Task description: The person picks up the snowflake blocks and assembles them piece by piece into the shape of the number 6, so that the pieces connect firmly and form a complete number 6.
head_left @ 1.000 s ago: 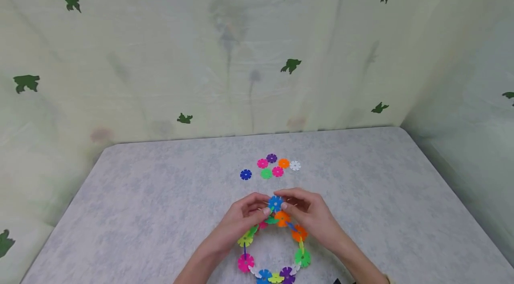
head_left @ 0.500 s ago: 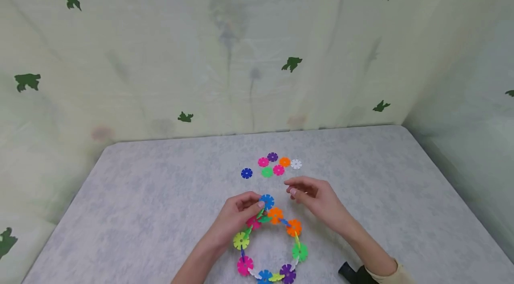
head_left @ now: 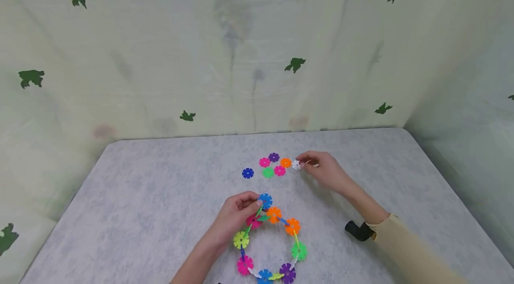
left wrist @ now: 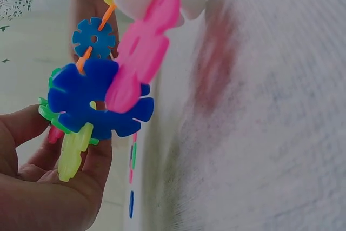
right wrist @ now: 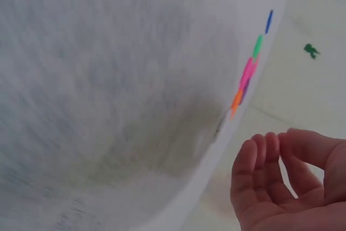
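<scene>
A closed ring of colourful interlocking flower-shaped discs (head_left: 299,251) is held by my left hand (head_left: 237,212) at its far side. Thumb and fingers pinch it beside a light blue disc (head_left: 265,200) that sticks out from the ring. In the left wrist view, a dark blue disc (left wrist: 81,98) and a pink disc (left wrist: 141,50) of the ring stand in front of the hand and hide part of the grip. My right hand (head_left: 325,170) is over a loose white disc (head_left: 296,165). Its fingers are loosely bent, and the right wrist view shows nothing between them.
Left of the white disc lie loose orange (head_left: 286,162), purple (head_left: 274,157), pink (head_left: 279,170), green (head_left: 268,172) and dark blue discs (head_left: 247,173) on the grey table (head_left: 160,195). A black device (head_left: 358,231) sits at the right wrist. A patterned curtain (head_left: 241,52) stands behind the table.
My right hand has let go of the ring's light blue disc and moved away and right to the loose white disc. The left hand keeps its hold, shifted slightly left with the ring.
</scene>
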`<state>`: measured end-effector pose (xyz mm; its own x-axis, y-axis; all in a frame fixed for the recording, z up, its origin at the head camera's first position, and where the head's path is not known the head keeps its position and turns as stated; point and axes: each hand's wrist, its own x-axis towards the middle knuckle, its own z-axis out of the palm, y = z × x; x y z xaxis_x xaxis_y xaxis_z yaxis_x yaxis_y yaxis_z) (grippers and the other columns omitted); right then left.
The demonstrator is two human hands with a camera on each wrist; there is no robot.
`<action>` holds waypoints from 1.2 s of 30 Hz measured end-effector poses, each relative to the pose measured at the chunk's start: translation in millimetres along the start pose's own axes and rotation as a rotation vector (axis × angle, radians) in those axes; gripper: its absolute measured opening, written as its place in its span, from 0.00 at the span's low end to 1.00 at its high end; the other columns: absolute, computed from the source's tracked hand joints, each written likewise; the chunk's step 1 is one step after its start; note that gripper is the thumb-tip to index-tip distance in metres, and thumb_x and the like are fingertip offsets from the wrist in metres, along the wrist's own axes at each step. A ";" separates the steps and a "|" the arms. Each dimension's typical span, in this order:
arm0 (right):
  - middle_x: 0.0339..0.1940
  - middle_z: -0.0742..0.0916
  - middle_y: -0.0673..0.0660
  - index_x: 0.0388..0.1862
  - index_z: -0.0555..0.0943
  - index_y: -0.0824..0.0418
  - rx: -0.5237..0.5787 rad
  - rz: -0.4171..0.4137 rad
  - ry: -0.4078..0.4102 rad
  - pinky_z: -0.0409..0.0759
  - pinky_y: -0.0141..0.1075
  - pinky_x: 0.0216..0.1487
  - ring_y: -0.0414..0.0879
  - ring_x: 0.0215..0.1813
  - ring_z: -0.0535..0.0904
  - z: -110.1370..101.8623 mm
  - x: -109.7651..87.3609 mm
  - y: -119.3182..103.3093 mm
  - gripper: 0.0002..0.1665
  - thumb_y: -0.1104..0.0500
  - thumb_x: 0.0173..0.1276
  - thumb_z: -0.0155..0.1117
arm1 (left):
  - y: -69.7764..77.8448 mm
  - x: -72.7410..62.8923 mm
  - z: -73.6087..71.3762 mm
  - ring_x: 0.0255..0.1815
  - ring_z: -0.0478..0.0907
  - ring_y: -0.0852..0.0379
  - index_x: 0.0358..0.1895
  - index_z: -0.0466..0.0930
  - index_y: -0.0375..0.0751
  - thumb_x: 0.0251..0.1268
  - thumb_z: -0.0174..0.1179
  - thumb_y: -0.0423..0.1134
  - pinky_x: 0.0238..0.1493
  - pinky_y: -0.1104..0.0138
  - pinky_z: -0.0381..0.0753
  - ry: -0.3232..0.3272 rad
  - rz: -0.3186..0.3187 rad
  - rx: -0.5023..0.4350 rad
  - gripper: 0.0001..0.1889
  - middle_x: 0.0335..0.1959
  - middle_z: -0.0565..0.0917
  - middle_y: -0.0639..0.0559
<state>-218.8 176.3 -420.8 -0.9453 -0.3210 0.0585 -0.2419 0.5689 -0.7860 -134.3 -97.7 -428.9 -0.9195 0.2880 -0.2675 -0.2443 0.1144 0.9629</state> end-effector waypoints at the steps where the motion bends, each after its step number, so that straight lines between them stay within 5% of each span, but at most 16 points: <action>1: 0.50 0.85 0.59 0.55 0.82 0.64 -0.024 0.011 -0.010 0.82 0.40 0.43 0.52 0.48 0.80 -0.2 4.6 2.0 0.15 0.64 0.72 0.59 | -0.5 0.5 -0.2 0.39 0.78 0.54 0.49 0.80 0.33 0.71 0.60 0.42 0.42 0.67 0.78 -0.001 0.002 -0.002 0.14 0.38 0.84 0.48; 9: 0.48 0.83 0.58 0.55 0.82 0.63 -0.197 0.051 -0.123 0.78 0.45 0.48 0.52 0.47 0.76 3.1 30.4 18.4 0.17 0.63 0.67 0.65 | -2.7 1.7 0.3 0.39 0.80 0.55 0.49 0.81 0.32 0.70 0.61 0.39 0.42 0.68 0.79 -0.004 0.025 -0.008 0.14 0.39 0.85 0.47; 22: 0.31 0.80 0.53 0.42 0.81 0.56 -0.204 0.058 -0.089 0.73 0.38 0.36 0.48 0.34 0.73 1.3 24.1 15.2 0.09 0.67 0.65 0.66 | -0.7 -0.9 3.5 0.43 0.79 0.53 0.54 0.81 0.33 0.69 0.61 0.33 0.44 0.69 0.80 -0.016 0.078 -0.053 0.14 0.42 0.84 0.46; 36: 0.41 0.84 0.54 0.53 0.81 0.62 0.177 -0.009 0.054 0.83 0.44 0.40 0.55 0.37 0.80 13.4 -38.7 -18.1 0.13 0.66 0.71 0.62 | -1.3 -3.8 5.6 0.41 0.79 0.52 0.59 0.78 0.33 0.68 0.61 0.33 0.40 0.71 0.79 -0.026 0.080 -0.064 0.17 0.41 0.84 0.45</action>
<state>-174.9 168.2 -417.1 -0.9548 -0.2815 0.0956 -0.2129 0.4229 -0.8808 -128.8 -93.6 -429.4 -0.9287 0.3188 -0.1893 -0.1901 0.0289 0.9813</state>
